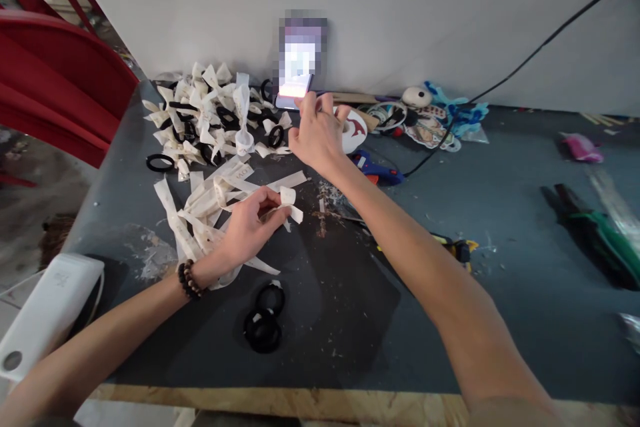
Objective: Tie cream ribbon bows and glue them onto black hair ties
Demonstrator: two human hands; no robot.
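Hands apart on the desk (500, 227). Your left hand (247, 227) rests on a loose heap of ribbons (200, 213), fingers (273, 213) pinched shut on a small white bow (290, 203) at the heap's right edge, near desk centre. A bead bracelet (189, 279) sits on that wrist. Your right hand (317, 130) reaches to the back wall; fingers spread loosely, fingertips touching the lower edge of the phone (299, 63) propped against the wall, holding nothing. Left of the phone lies a pile of finished bows (210, 113) mixed with black hair ties. Two more hair ties (264, 320) lie near your left forearm. A blue glue gun (375, 170) lies just beside your right wrist, cable trailing to the right.
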